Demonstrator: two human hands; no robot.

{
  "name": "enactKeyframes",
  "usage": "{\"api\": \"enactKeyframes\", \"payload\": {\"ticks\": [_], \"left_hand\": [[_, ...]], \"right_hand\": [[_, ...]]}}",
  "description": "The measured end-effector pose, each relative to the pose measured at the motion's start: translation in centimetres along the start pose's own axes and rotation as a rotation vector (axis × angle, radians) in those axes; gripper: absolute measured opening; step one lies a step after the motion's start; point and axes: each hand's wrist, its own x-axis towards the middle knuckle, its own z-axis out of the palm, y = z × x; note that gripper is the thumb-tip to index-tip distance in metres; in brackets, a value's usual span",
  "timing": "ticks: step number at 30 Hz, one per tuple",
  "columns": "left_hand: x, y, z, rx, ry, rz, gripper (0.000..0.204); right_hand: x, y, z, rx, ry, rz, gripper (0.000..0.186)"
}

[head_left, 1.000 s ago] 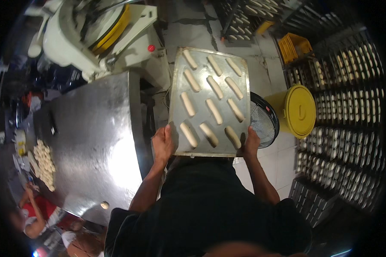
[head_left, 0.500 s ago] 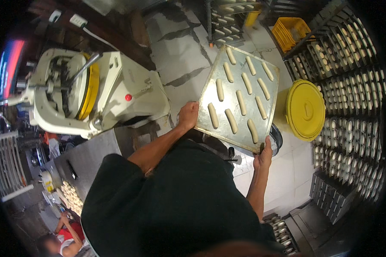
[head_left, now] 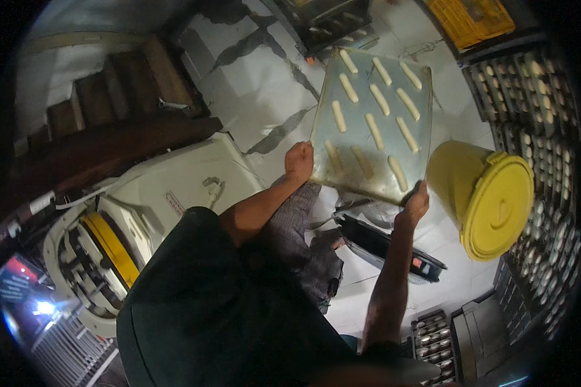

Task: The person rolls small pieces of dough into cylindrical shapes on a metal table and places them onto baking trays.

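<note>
A flat metal baking tray (head_left: 384,155) is held out in front of me, carrying several long sticks of dough (head_left: 376,131) in slanting rows. My left hand (head_left: 299,161) is closed round its near left corner. At the near right corner, my right hand (head_left: 416,204) grips the edge. Both forearms reach up from the lower part of the picture. Shade covers the near part of the tray, dulling two of the dough sticks there.
To the right stands a yellow lidded bucket (head_left: 499,206), before racks of dough-filled trays (head_left: 552,226). A cream machine with a yellow ring (head_left: 112,248) is at left. A black fan-like object (head_left: 387,248) is on the floor below the tray. Wooden stairs (head_left: 116,90) rise at far left; a dark rack (head_left: 323,26) stands ahead.
My view has turned and shifted, so the machine sits lower left and the stairs appear. The tray is still in both hands, now closer to the dark rack ahead. The fan-like object has come into view.
</note>
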Motion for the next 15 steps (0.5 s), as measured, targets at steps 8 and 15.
{"api": "enactKeyframes", "payload": {"ticks": [8, 15], "left_hand": [[12.0, -0.9, 11.7, -0.086, 0.075, -0.221, 0.038], [14.4, -4.2, 19.4, -0.286, 0.178, -0.257, 0.044]], "right_hand": [[23.5, 5.0, 12.6, -0.598, -0.080, -1.205, 0.024], [31.3, -0.3, 21.7, -1.013, -0.276, -1.079, 0.019]]}}
